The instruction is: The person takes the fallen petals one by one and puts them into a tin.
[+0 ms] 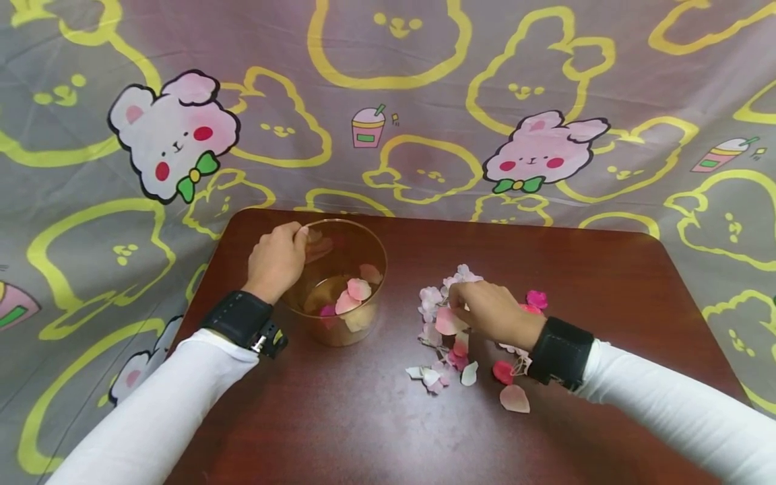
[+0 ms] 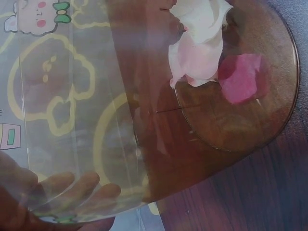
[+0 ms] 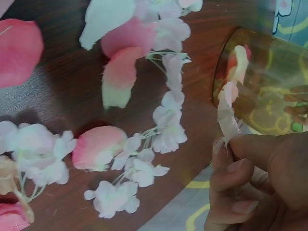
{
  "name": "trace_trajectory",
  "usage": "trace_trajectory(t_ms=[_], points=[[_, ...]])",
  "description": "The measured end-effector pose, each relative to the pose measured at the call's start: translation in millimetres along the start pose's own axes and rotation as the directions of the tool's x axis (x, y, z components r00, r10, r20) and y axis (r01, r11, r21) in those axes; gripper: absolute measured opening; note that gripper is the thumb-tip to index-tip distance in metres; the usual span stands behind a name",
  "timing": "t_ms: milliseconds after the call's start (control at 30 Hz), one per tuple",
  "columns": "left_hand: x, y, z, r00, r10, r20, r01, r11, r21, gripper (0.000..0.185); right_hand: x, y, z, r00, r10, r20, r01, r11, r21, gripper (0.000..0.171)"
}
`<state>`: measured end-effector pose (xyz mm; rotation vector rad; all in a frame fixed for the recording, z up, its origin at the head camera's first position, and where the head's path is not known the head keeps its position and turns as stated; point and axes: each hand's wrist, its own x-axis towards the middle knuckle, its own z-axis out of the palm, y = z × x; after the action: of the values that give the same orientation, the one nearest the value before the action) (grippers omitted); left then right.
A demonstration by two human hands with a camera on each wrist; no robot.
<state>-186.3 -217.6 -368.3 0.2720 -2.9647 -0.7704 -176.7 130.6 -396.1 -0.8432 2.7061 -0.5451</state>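
A clear amber plastic cup (image 1: pixel 339 286) stands on the dark wooden table (image 1: pixel 364 417) and holds several pink and white petals (image 1: pixel 354 296). My left hand (image 1: pixel 275 259) grips the cup's near-left rim; its fingers (image 2: pixel 72 192) show through the wall in the left wrist view, with the petals (image 2: pixel 202 43) on the bottom. My right hand (image 1: pixel 491 311) is over a loose pile of fabric petals and small white blossoms (image 1: pixel 442 296), to the right of the cup. It pinches one pale pink petal (image 1: pixel 448 321) between thumb and fingers (image 3: pixel 240 163).
More petals (image 1: pixel 514 397) lie scattered toward the table's front, below my right wrist. Behind and around the table hangs a grey cloth with cartoon bunnies (image 1: pixel 176 135). White blossoms on thin stems (image 3: pixel 168 130) spread across the wood near the cup (image 3: pixel 260 82).
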Motion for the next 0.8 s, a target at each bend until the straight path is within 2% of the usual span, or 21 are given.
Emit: trace_trajectory(t_ms=[333,667,800], points=[[0.3,0.3,0.3,1.000,-0.002,-0.003,0.002,1.000,0.001,0.035,8,-15,-7,0.991,-0.041,-0.125,0.046,0.998,0.037,0.006],[-0.2,0.0,1.0,1.000,0.009,-0.011,-0.009,1.000,0.002,0.035,16,-31,-19,0.966,-0.071,-0.247,0.080,0.996,0.028,0.003],[-0.2,0.1,1.1,1.000,0.008,-0.007,-0.008,1.000,0.005,0.035,18,-35,-25,0.961,-0.074,-0.266,0.084,0.996,0.028,0.004]])
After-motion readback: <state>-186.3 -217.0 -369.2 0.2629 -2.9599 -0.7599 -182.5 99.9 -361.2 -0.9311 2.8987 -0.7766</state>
